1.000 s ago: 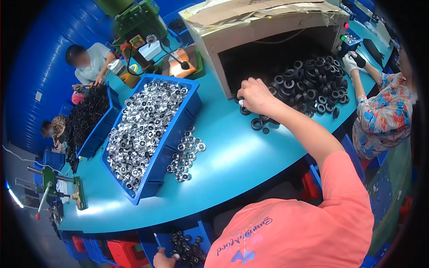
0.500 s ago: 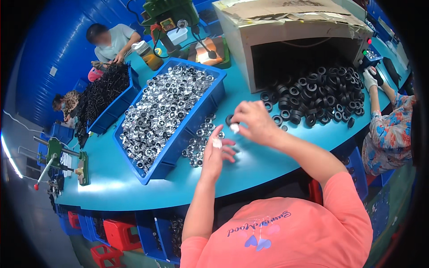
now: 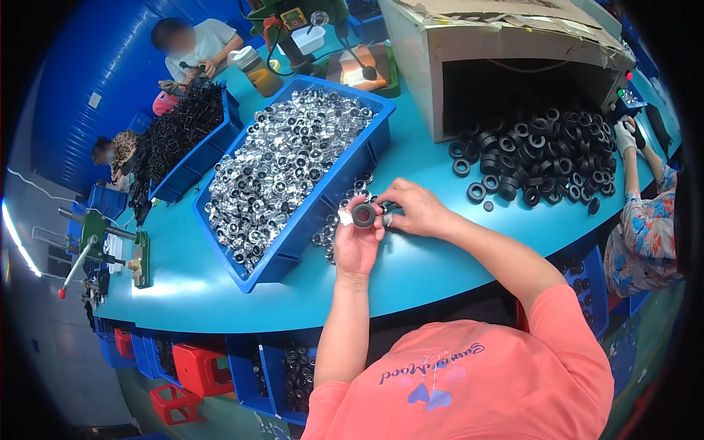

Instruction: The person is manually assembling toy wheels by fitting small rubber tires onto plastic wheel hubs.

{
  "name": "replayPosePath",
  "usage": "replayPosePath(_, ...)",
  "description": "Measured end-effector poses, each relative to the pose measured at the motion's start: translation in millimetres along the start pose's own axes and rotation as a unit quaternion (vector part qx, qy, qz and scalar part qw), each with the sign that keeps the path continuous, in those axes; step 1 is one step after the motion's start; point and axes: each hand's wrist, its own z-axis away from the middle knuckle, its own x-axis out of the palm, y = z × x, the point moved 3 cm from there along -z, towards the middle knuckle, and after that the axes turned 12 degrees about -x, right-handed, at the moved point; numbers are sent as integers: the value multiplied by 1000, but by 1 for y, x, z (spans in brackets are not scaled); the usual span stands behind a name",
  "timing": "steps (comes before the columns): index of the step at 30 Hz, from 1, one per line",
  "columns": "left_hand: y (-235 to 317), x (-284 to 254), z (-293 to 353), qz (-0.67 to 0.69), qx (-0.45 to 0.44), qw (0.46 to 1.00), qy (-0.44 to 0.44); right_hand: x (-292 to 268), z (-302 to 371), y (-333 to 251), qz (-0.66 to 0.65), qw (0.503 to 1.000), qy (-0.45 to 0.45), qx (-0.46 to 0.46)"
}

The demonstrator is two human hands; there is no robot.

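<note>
My left hand (image 3: 356, 246) is raised palm up over the teal table, holding a black ring (image 3: 364, 215) at its fingertips. The ring's round opening faces up. My right hand (image 3: 418, 210) is beside it, thumb and fingers pinched together close to the ring's right side; what lies between them is too small to make out. White coverings show on a finger of each hand. Behind my left hand lie loose clear-and-black round parts (image 3: 323, 236). A blue bin (image 3: 277, 270) to the left is heaped with the same parts. A pile of black rings (image 3: 543, 158) lies to the right.
A box-like metal housing (image 3: 414, 73) stands behind the ring pile. At the back is a green press (image 3: 293, 44); another hand press (image 3: 139, 260) is at the left edge. Co-workers sit at the far left and right. Red stools (image 3: 198, 370) stand below the table (image 3: 220, 312).
The black ring, before at my right fingertips, is now in my left hand. My hands have come together. The view has shifted slightly.
</note>
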Motion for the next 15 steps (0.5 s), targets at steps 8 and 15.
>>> replayPosePath(8,-2,3,1,-4,7,1000,14,13,6,-7,48,999,0,-15)
replayPosePath(15,-2,-2,-1,-13,-3,1000,2,-9,8,3,-167,977,118,67)
